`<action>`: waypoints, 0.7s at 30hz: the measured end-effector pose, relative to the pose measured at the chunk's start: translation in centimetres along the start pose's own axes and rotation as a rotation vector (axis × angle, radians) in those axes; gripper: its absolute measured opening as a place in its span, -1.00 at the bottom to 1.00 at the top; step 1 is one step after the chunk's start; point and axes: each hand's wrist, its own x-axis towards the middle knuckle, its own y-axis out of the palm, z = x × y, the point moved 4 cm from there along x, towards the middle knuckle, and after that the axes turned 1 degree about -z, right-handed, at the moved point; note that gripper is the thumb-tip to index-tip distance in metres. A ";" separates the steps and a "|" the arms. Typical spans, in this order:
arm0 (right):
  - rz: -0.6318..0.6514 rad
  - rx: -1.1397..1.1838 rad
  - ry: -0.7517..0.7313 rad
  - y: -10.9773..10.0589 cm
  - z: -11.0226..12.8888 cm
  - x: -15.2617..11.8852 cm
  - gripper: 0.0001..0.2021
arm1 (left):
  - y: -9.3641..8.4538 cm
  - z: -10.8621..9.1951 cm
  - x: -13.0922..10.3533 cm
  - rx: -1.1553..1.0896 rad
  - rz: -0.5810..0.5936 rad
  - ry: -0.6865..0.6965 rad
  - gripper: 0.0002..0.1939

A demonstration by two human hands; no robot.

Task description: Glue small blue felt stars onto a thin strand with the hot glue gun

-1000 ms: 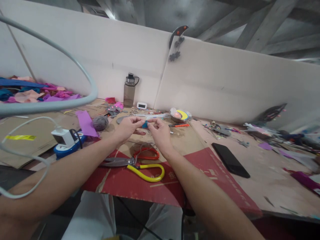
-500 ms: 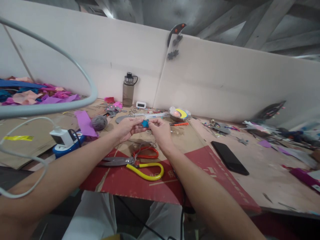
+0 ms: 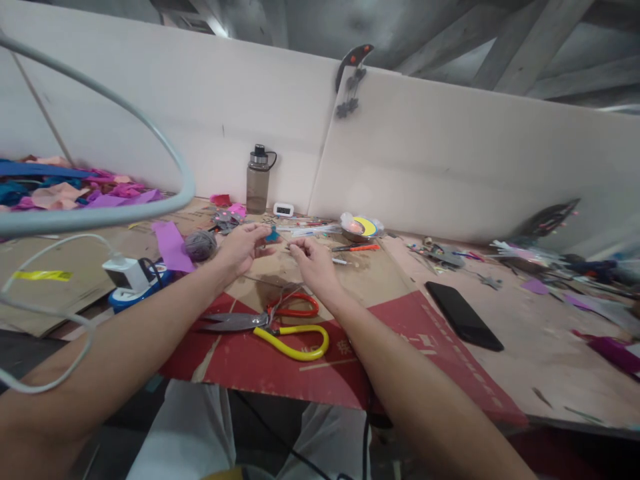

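Between finger and thumb, my left hand (image 3: 246, 249) holds a small blue piece (image 3: 273, 234), which looks like felt. To its right, my right hand (image 3: 313, 262) is closed in a pinch; what it grips is too small to make out. A gap separates the two hands. Below them, large scissors (image 3: 295, 341) with one yellow and one red handle lie on the red printed board (image 3: 390, 333), blades toward the left. A ball of grey yarn (image 3: 201, 246) sits left of my left hand.
A bottle (image 3: 257, 183) and small white clock (image 3: 283, 210) stand by the partition. At the right lies a black phone (image 3: 463, 315). A white charger (image 3: 125, 274) and looping cable are at the left, near fabric scraps (image 3: 60, 193). An orange-handled tool (image 3: 363, 248) lies beyond my right hand.
My hands have moved apart. My left hand has shifted left with the blue piece, and my right hand has let go of it and drawn slightly back.
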 end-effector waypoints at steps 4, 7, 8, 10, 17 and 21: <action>0.184 -0.070 0.032 0.7 -0.3 -0.3 -0.71 | -1.9 -2.6 1.3 -0.152 -0.136 0.092 -0.92; 0.389 -0.155 -0.067 1.4 0.4 -0.9 -0.75 | -2.8 -3.4 1.9 -0.258 -0.202 0.119 -0.91; 0.444 -0.191 -0.101 1.3 0.7 -1.0 -0.75 | -2.9 -3.4 2.0 -0.277 -0.213 0.129 -0.90; 0.430 -0.255 -0.104 0.2 1.0 -0.7 -0.69 | -3.0 -3.1 2.0 -0.277 -0.228 0.146 -0.89; 0.006 -0.632 0.160 -5.4 -3.7 1.7 -0.62 | -2.0 -1.2 1.3 -0.134 -0.117 0.177 -0.92; 0.054 -0.575 0.167 -3.8 -6.8 1.1 -0.69 | -1.4 -0.9 0.8 -0.101 -0.063 0.146 -0.93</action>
